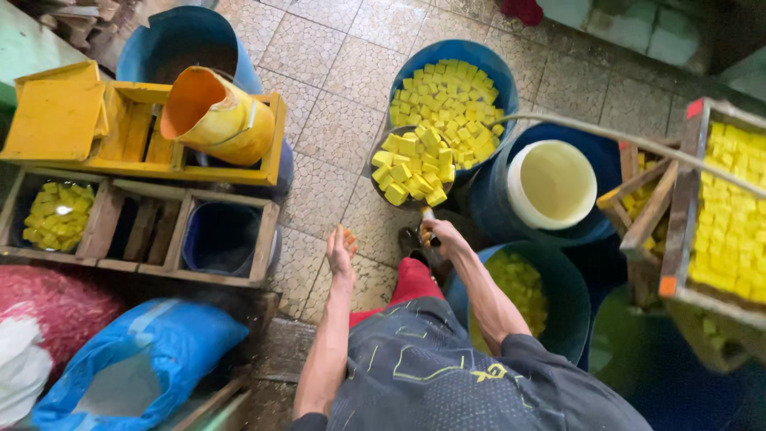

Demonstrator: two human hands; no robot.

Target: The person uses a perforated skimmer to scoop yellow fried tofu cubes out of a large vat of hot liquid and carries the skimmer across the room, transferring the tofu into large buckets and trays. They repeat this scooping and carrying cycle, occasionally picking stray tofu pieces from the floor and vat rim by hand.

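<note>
Head camera is looking straight down over the person's dark printed shirt [447, 375] and red trousers [411, 283] onto a wet tiled floor [343, 120]. Near the middle of the frame, the right hand [443, 235] is closing around the handle of a round scoop pan [411, 168], fingers wrapped tight on the grip, and the pan is sitting heaped with yellow cubes [411, 172]. It is hovering over the lower left rim of a blue barrel [487, 60] in the upper middle, which is itself holding many more of the same cubes. The left hand [341, 251] is hanging free just left of centre, fingers loosely spread and holding nothing, well apart from the pan.

To the right of the barrel, a white bucket [552, 183] of pale liquid is resting inside another blue drum. Below it, beside the right forearm, a dark green tub [558, 303] is showing more cubes at its bottom. Along the right edge, a wooden tray [730, 215] is carrying a slab cut into yellow blocks.

At the upper left, a yellow wooden frame [136, 136] is lying across a blue drum, with an orange-yellow bucket [215, 116] tipped on its side on top. Below that, a bare wooden frame [104, 223] is holding a few cubes at its left end. In the lower left corner, a blue sack [159, 351] is lying next to a red mesh bag [56, 303].
</note>
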